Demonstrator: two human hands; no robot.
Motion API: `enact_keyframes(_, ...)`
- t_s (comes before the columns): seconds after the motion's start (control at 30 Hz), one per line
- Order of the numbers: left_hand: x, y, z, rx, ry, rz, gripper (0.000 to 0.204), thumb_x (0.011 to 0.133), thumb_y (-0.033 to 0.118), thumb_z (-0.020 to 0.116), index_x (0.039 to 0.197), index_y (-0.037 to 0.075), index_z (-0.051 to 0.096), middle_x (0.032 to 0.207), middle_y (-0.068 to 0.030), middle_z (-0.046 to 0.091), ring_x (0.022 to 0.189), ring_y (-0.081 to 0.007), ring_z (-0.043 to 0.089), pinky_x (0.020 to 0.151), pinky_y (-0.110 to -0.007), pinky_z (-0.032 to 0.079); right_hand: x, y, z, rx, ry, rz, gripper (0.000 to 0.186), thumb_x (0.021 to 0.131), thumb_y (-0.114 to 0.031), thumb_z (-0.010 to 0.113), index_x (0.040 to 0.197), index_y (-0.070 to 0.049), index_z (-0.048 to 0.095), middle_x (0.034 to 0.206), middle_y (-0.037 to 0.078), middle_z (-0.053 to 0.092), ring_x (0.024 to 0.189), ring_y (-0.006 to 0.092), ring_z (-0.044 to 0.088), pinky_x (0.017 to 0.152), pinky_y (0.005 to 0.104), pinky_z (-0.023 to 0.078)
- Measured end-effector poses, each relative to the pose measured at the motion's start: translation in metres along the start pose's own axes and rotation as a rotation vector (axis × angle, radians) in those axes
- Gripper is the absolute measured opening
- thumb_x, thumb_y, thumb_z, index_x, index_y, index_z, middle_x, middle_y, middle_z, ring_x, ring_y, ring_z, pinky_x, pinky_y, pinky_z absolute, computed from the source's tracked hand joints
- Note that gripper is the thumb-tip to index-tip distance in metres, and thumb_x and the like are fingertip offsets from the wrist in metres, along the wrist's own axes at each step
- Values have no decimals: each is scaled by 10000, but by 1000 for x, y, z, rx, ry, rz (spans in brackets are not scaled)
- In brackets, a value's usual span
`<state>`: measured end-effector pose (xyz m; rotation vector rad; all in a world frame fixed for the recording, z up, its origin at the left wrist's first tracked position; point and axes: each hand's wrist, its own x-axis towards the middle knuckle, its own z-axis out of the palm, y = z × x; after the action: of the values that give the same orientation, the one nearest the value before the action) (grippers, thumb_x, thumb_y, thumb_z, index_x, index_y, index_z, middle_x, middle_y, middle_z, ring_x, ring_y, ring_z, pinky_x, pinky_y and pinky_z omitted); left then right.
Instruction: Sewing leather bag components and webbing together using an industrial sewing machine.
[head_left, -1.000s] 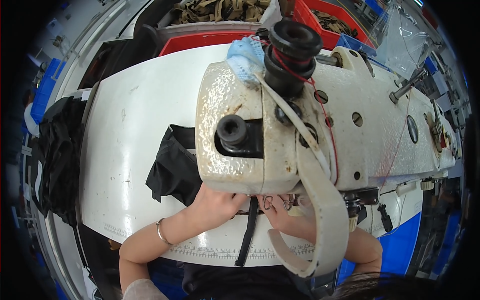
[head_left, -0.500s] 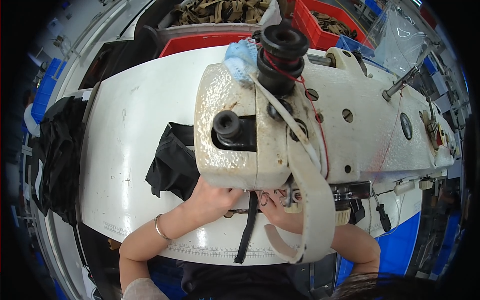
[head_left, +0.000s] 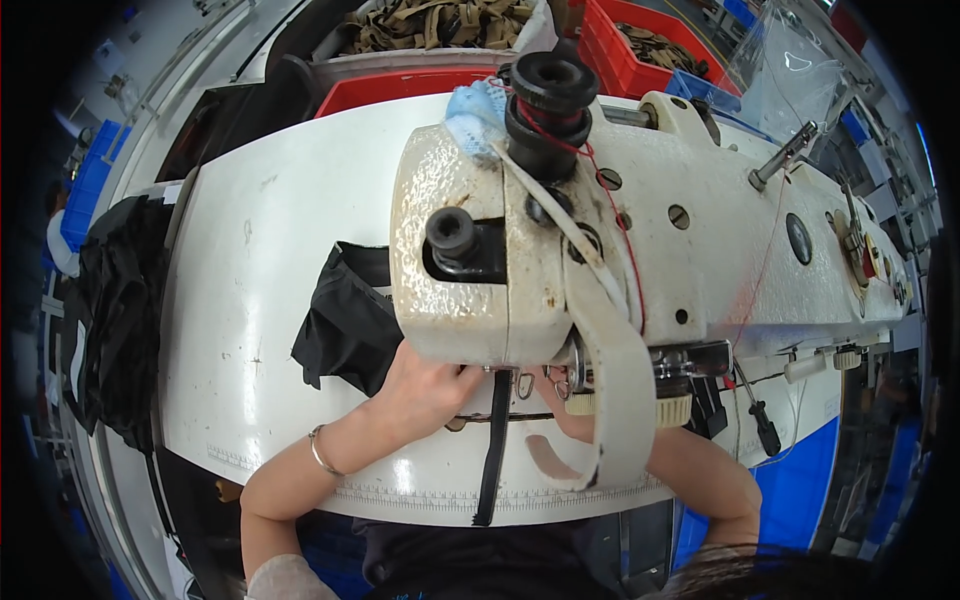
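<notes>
The white sewing machine head [head_left: 450, 335] covers the spot where both hands work. My left hand [head_left: 425, 388] is curled at its lower left edge, fingers bent and closed, tips out of sight. Right behind it lies a crumpled black fabric piece [head_left: 350, 318], partly under the head. From beneath the head a narrow black strip [head_left: 492, 455] runs toward me across the table edge, between my hands. My right hand [head_left: 568, 412] is right of the strip, close to the needle area. Machine parts and a curved cream guard [head_left: 625, 410] hide most of its fingers.
Black fabric pieces [head_left: 115, 310] hang in a stack at the white table's [head_left: 270, 250] left edge. A screwdriver [head_left: 765, 430] lies at the right. Beyond the table stand a red crate [head_left: 640, 55] and a white-lined container [head_left: 440, 55] of tan straps. Red thread [head_left: 625, 235] crosses the machine.
The black strip lies straighter and more upright in view. My right hand has slid slightly farther under the machine head. My left hand has barely moved; the view has shifted a little.
</notes>
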<state>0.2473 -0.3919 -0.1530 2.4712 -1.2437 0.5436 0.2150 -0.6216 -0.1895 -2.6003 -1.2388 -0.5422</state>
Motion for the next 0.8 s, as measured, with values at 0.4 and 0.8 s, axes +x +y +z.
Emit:
enact_keyframes(0.4,2,18,-27,-50,-34,-135,172,716,70,681,865,29,607,856,-70,570,822,-229,555,722,-344,448,48,-2,-58,-389,47,-542,274,671,-102,581,903,37,632,902,101,628,813,202,597,713,340,500)
enact_keyframes(0.8,15,-1,-44,-702,-117,-575,168,794,-19,635,962,-22,644,784,-191,638,672,-353,606,592,-336,489,29,-11,-34,-61,88,-163,276,677,-122,626,946,-75,668,1085,109,630,862,230,610,650,333,522)
